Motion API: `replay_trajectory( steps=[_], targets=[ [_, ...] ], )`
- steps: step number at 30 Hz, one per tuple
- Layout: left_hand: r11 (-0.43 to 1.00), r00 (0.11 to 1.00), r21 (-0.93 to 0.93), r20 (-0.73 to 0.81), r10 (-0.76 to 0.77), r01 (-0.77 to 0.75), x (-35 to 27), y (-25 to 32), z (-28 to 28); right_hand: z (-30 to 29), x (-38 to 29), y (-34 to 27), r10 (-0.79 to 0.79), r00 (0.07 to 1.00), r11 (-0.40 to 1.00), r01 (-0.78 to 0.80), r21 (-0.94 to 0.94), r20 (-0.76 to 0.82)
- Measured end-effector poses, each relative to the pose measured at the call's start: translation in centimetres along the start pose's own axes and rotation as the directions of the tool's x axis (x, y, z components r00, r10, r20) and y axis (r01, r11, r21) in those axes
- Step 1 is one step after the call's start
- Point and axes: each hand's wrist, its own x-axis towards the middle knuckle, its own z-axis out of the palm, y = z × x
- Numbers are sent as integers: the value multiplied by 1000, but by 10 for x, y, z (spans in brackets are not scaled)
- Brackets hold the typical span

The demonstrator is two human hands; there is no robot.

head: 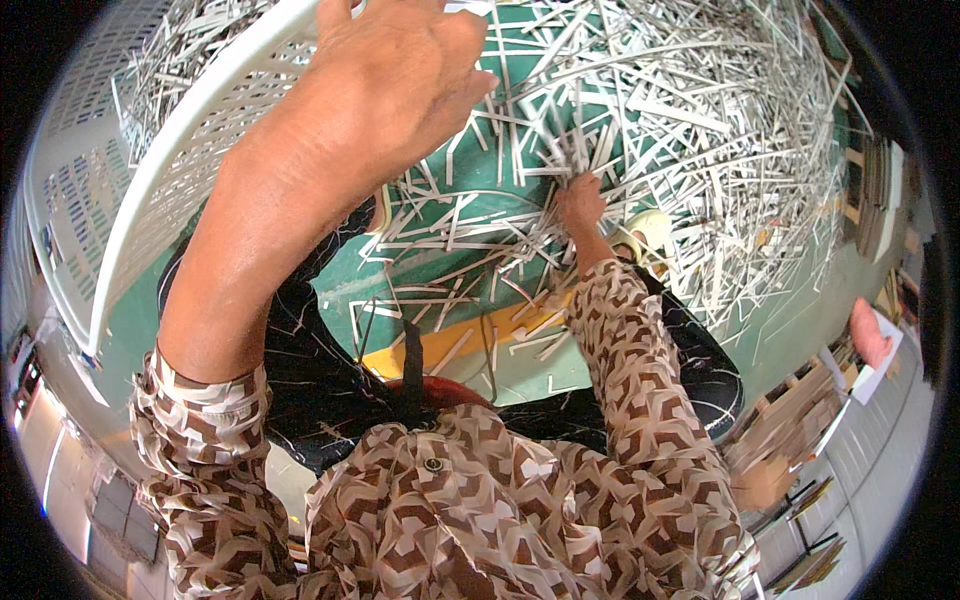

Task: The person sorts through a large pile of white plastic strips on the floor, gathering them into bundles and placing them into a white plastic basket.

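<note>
My left hand is raised close to the camera, its fingers partly cut off by the top edge. It is beside the white rim of a perforated plastic basket, and I cannot tell whether it grips anything. Farther down, my right hand reaches to the green floor, closed around a bunch of thin white strips that look blurred. A large heap of loose, narrow white strips spreads around and beyond that hand. More strips are inside the basket.
A yellow line crosses the green floor between my knees, with scattered strips over it. A pale yellow shoe is beside my right wrist. Wooden pallets and stacked boards stand at the right.
</note>
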Motion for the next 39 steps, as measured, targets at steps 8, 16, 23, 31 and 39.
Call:
replay_trajectory(
  steps=[8, 16, 23, 31, 39],
  targets=[
    [989, 996, -144, -71, -44, 34, 16, -14, 35, -32, 8, 69, -272, 960, 962, 270, 37, 74],
    [963, 938, -158, 308, -161, 217, 39, 6, 16, -163, -20, 37, -329, 923, 716, 381, 585, -197],
    [686, 976, -699, 83, -201, 201, 53, 7, 47, -304, -101, -26, -425, 847, 33, 369, 929, -321],
    [677, 955, -736, -219, -201, -26, 73, 6, 14, -321, -185, -54, -773, 629, 388, 359, 849, 87],
    [-319, 819, -755, 548, 170, 572, 63, 33, 24, -333, -174, -52, -662, 733, 102, 297, 949, -159]
  ],
)
